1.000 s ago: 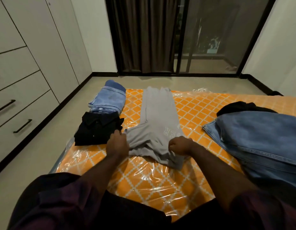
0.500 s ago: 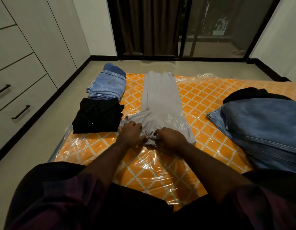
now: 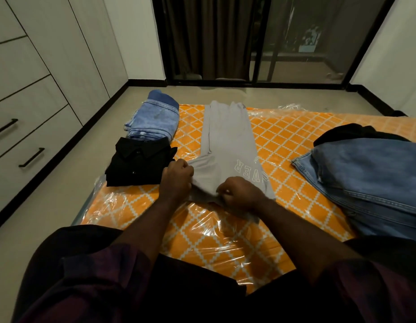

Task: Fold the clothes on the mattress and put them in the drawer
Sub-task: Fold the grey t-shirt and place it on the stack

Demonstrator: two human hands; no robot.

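grey pants (image 3: 228, 141): lying lengthwise down the middle of the orange mattress (image 3: 293, 136), legs pointing off toward the glass door (image 3: 302, 43), white lettering showing near the close end
left hand (image 3: 176, 180): curling its fingers round the near-left edge of the grey pants, sitting just beside the black shirt (image 3: 137, 164)
right hand (image 3: 239, 192): gripping a bunch of fabric at the near edge of the same pants, knuckles up, hanging out near the left hand
black shirt: sitting folded at the mattress's left edge, collar showing
light blue jeans (image 3: 153, 120): sitting folded right behind the black shirt, touching it
denim pile (image 3: 370, 178): sprawling unfolded on the right side, well apart from the pants, with a black garment (image 3: 349, 132) peeking out behind it
mattress: lying on the floor, wearing crinkly clear plastic wrap
drawers (image 3: 27, 136): sitting closed along the left wall, black handles sticking out
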